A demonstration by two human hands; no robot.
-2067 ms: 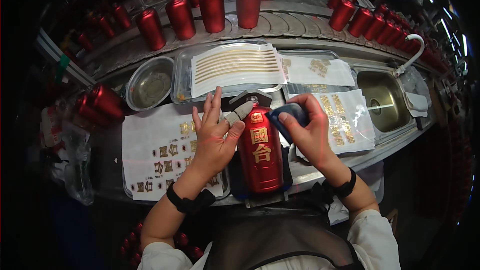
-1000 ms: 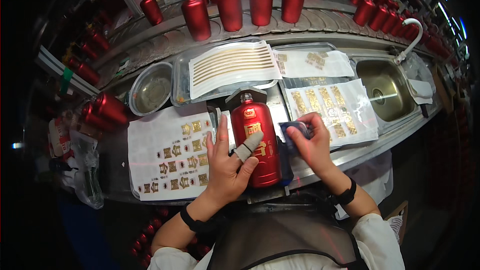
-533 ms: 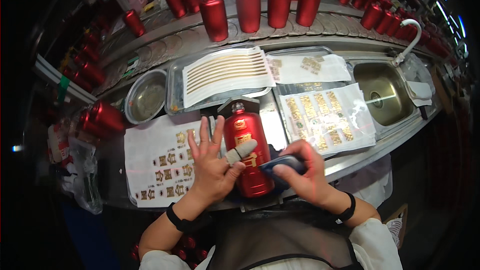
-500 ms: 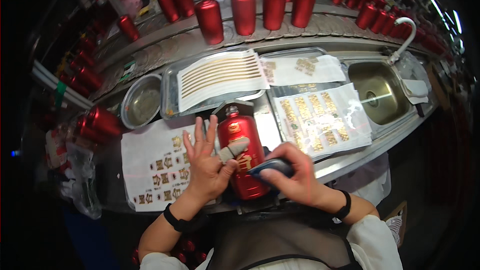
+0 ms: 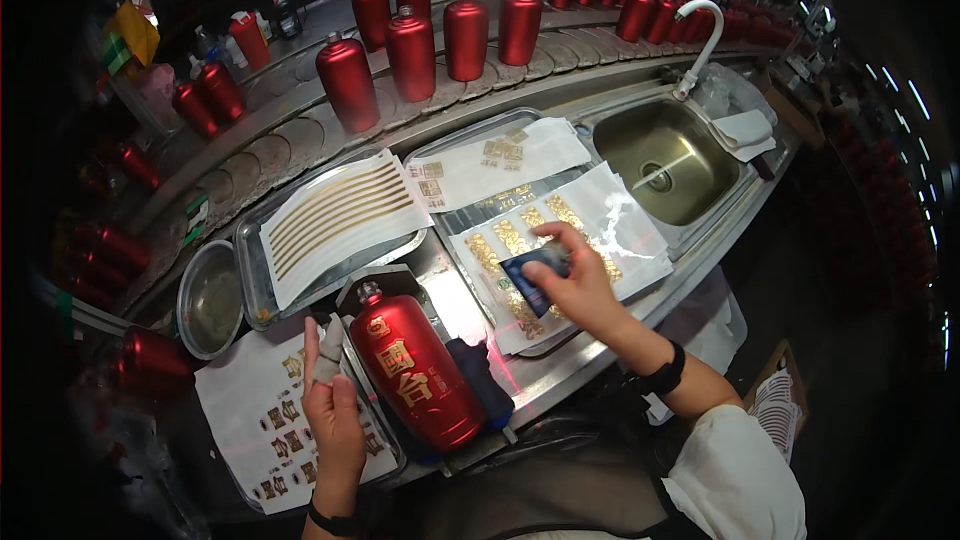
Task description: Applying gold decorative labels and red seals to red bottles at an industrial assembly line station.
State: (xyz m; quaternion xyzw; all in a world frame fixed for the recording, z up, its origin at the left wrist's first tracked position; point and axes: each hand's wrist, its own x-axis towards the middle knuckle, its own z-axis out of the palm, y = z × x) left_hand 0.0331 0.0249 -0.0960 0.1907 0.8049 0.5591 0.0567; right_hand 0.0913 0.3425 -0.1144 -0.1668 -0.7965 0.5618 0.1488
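A glossy red bottle [image 5: 435, 395] lies in a stand before me, its neck pointing away, with gold characters along its upper side. Just left of it, my left hand [image 5: 335, 420] is raised over a white sheet of gold character stickers [image 5: 285, 415]. Its fingers are stretched out, one of them wrapped in pale tape, and it holds nothing. My right hand [image 5: 585, 290] grips a flat dark blue scraper [image 5: 525, 280] between thumb and fingers. That hand is above another white sheet [image 5: 640, 255] with rows of gold stickers [image 5: 510, 237].
A metal tray [image 5: 250, 285] carries a sheet of gold strips [image 5: 340, 220], beside a metal bowl [image 5: 210, 300]. At the right are a sink [image 5: 665, 155] and a white faucet [image 5: 712, 15]. Red bottles [image 5: 465, 37] stand along a plated conveyor [image 5: 300, 140] behind. A dark blue cloth [image 5: 480, 375] touches the stand.
My right hand has lifted off the bottle and moved right with the scraper. My left hand has come off the bottle to its left. The view has turned rightward.
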